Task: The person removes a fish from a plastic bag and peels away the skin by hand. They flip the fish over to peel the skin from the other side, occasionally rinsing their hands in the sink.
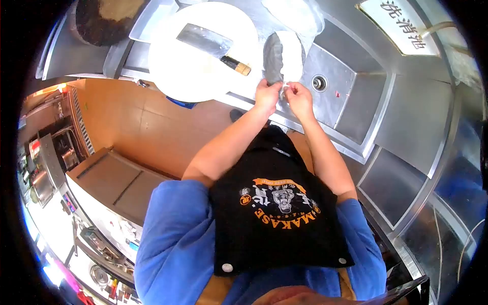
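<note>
A long grey-and-white bundle (pixel 291 53), seemingly wrapped in plastic, lies at the left edge of the sink. My left hand (pixel 268 96) is closed on its near end, with thumb and fingers pinched together. Close beside it, my right hand (pixel 299 97) pinches the same gathered end from the right. The exact contents of the bundle do not show. To the left, a round white cutting board (pixel 173 66) carries a cleaver (pixel 205 40) with a dark and wooden handle. Behind the bundle rests a clear plastic bag (pixel 292 12) with something white inside.
A steel sink (pixel 325 104) with a drain (pixel 319 83) and a small red scrap (pixel 337 94) opens to the right. A sign (pixel 399 25) stands behind it. A white tray (pixel 152 23) and a dark round block (pixel 101 23) are at the back left. A brown counter (pixel 109 183) lies lower left.
</note>
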Motion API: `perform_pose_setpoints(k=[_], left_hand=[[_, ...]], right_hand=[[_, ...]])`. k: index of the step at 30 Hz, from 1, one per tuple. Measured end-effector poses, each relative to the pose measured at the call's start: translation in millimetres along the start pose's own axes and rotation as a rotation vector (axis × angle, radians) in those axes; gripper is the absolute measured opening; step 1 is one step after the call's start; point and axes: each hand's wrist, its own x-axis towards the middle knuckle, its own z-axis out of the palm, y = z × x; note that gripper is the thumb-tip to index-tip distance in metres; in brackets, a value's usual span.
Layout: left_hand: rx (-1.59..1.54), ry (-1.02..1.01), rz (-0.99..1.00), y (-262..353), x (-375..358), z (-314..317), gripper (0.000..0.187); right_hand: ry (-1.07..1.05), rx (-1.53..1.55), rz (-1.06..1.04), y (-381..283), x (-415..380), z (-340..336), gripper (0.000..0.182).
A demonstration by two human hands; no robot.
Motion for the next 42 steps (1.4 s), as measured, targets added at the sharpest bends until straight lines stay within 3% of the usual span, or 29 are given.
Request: perform_pose_setpoints(k=[1,4,7,9,13,15,19,22,26,27,29,31,35,37,38,39,40,42], left_hand=[[0.005,0.002,0.001,-0.6,-1.4,1.7,0.023],[0.078,0.031,0.083,-4.3,-2.7,1.7,0.022],[-0.044,0.040,0.098,-9.1,-7.2,5.5,0.021],[-0.100,0.154,0.087,-9.0,-11.6,10.5,0.016],[-0.033,0.199,0.040,-2.2,-16.4,7.5,0.016],[-0.056,0.133,-0.063,5.4,-13.6,2.0,0.022],[-0.063,-0.034,-0.109,16.3,-18.5,-2.6,0.026],[0.274,-0.048,-0.072,14.0,-19.3,-0.7,0.037],[0.231,-0.091,-0.085,11.2,-8.4,-5.2,0.037],[0.360,-0.059,-0.059,13.1,-7.2,-3.8,0.037],[0.486,-0.030,-0.038,15.6,-6.7,-0.7,0.038],[0.868,0.087,0.054,28.0,-16.0,12.3,0.034],[0.854,0.047,0.034,21.5,-7.1,2.7,0.041],[0.651,-0.020,-0.031,15.6,0.3,-4.4,0.039],[0.654,-0.025,-0.030,13.0,3.5,-9.4,0.039],[0.444,-0.042,-0.108,8.7,9.2,-17.4,0.035],[0.233,-0.058,-0.186,8.6,12.3,-21.5,0.032],[0.193,-0.090,-0.251,11.6,17.1,-29.6,0.030]], right_hand=[[0.002,-0.130,-0.006,-5.0,-1.0,-0.8,0.014],[0.029,0.002,0.001,9.3,2.5,3.8,0.014],[0.088,-0.005,-0.017,16.5,5.3,6.5,0.014],[0.132,-0.036,-0.058,19.4,13.4,6.0,0.014],[-0.047,0.096,0.050,22.2,23.8,1.6,0.012],[-0.385,0.547,0.252,13.7,24.3,-12.9,0.009],[-0.408,0.519,0.200,20.2,25.7,-15.6,0.013],[-0.465,0.505,0.193,27.7,29.0,-14.1,0.013],[-0.553,0.300,0.129,32.5,41.1,-14.9,0.014],[-0.555,0.300,0.135,35.6,39.9,-11.6,0.014],[-0.397,0.012,-0.090,41.1,36.8,-4.4,0.014],[-0.373,0.019,-0.089,49.0,32.7,1.8,0.014],[-0.351,0.079,-0.117,56.6,32.6,6.1,0.015],[-0.351,0.061,-0.157,51.7,34.3,3.3,0.014],[-0.432,0.195,-0.038,48.1,36.1,1.6,0.013],[-0.507,0.329,0.080,46.1,38.9,-0.7,0.012],[-0.498,0.328,0.079,45.0,39.4,-2.6,0.012],[-0.516,0.432,0.088,44.7,35.7,-2.7,0.011]])
